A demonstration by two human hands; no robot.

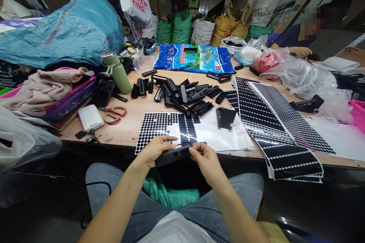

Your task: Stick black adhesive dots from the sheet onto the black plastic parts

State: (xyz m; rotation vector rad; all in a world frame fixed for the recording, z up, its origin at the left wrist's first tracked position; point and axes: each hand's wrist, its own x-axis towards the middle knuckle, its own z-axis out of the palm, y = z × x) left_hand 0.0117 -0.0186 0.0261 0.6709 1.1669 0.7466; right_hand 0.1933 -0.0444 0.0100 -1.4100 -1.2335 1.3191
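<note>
Both my hands hold one long black plastic part [173, 154] just in front of the table edge, above my lap. My left hand [156, 149] grips its left end with curled fingers. My right hand [205, 158] pinches the right end, thumb and forefinger pressed on its top. Just beyond lies a white sheet of round black stickers [159, 126], partly used. A pile of several similar black parts [182, 97] lies further back on the wooden table [128, 127].
Long sheets of black stickers [273, 121] hang over the edge at right. Red scissors [114, 113], a white power bank [90, 117], a green bottle [117, 71], clothes and bags crowd the left. Another person [299, 32] sits at far right.
</note>
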